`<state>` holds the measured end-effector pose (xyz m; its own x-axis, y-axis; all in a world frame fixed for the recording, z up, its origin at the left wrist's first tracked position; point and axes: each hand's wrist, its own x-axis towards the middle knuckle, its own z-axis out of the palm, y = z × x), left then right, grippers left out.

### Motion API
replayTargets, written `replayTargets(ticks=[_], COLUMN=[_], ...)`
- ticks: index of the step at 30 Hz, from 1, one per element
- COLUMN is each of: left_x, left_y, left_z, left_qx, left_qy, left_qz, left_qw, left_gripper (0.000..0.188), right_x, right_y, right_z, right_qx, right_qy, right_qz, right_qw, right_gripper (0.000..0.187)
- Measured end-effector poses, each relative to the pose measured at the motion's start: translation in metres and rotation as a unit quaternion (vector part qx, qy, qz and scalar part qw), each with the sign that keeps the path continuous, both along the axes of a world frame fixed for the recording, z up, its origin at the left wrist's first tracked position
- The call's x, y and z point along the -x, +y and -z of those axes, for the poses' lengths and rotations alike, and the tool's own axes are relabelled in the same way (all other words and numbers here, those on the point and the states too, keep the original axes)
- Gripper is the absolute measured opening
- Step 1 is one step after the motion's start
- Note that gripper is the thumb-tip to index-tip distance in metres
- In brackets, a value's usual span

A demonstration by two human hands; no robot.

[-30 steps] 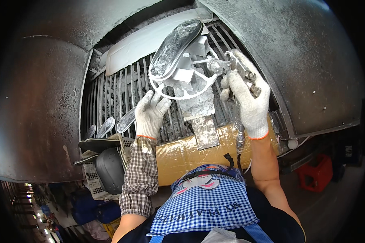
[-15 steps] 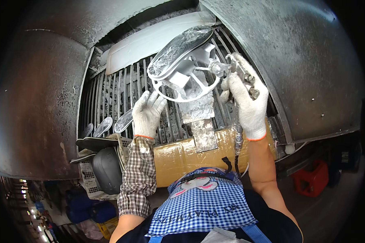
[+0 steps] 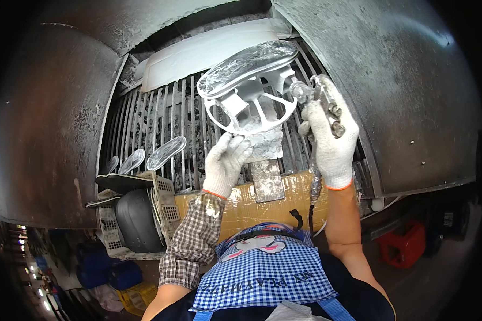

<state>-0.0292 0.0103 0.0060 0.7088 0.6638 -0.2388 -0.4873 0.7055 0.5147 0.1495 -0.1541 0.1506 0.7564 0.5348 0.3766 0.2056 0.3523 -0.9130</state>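
Observation:
My gloved right hand [image 3: 333, 138] is wrapped around a metal spray gun [image 3: 326, 101], its nozzle pointing left at a white, paint-covered wheel-shaped stand [image 3: 260, 109]. On that stand lies a shoe sole [image 3: 249, 67], its top covered by shiny clear film and its sidewall white. My gloved left hand [image 3: 227, 163] is at the stand's near rim, palm up, fingers partly extended and holding nothing; whether the fingertips touch the rim is hard to tell. A hose runs down from the gun past my right wrist.
Metal panels [image 3: 420, 107] enclose the slatted grate [image 3: 160, 117] on both sides. Several film-covered soles [image 3: 166, 152] lie at its left. A plastic basket [image 3: 170, 206] with black soles stands near my left forearm. Brown tape covers the front ledge [image 3: 300, 200]. A red jerrycan [image 3: 403, 243] sits low right.
My left hand has moved right and a little down, along the stand's near rim. The sole and stand appear turned slightly. The spray gun shows only a small shift in view.

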Motion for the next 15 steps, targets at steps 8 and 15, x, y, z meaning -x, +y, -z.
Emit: replayTargets(ticks=[8,15], left_x=[-0.009,-0.011], left_y=[-0.011,-0.009], left_z=[-0.003,-0.013], left_qx=[0.023,-0.002], left_qy=[-0.032,-0.015], left_qz=[0.022,0.008], left_qw=[0.999,1.0], left_gripper=[0.041,0.048], right_x=[0.025,0.03], right_y=[0.014,0.011], right_z=[-0.009,-0.012], right_qx=[0.037,0.03], right_qy=[-0.02,0.012], right_qz=[-0.074,-0.104], right_qw=[0.996,0.994], right_gripper=[0.052,0.051])
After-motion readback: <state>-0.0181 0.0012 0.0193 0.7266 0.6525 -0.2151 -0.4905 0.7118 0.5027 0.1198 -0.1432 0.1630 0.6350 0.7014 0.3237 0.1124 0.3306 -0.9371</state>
